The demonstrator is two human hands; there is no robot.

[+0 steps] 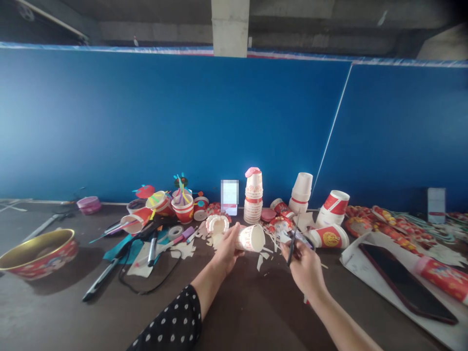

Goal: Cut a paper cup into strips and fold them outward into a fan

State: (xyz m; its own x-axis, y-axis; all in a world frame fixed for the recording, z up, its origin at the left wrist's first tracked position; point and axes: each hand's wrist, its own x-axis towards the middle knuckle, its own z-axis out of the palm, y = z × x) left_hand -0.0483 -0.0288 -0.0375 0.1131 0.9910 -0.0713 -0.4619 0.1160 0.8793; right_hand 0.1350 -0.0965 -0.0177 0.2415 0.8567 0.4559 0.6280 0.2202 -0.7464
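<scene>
Scissors [291, 251] sit gripped in the right hand [306, 267], right of lower centre, while the left hand [227, 248] holds a paper cup [251, 238] sideways at lower centre, near paper scraps [260, 262]. Farther back, a cup stack [253, 201] stands before a blue partition [234, 112].

Passage: bare tabletop [252, 312], near side, between left forearm [209, 282] and right forearm [338, 317]. Obstructions: paper cup [252, 237] in left hand [227, 251], 1 upright cup stack [253, 207] beyond it; scissors [291, 251] in right hand [306, 264]; 1 phone [405, 280], right; 1 looped cord [141, 293] and 1 bowl [51, 262], left. Rear limit: blue partition [234, 117].
</scene>
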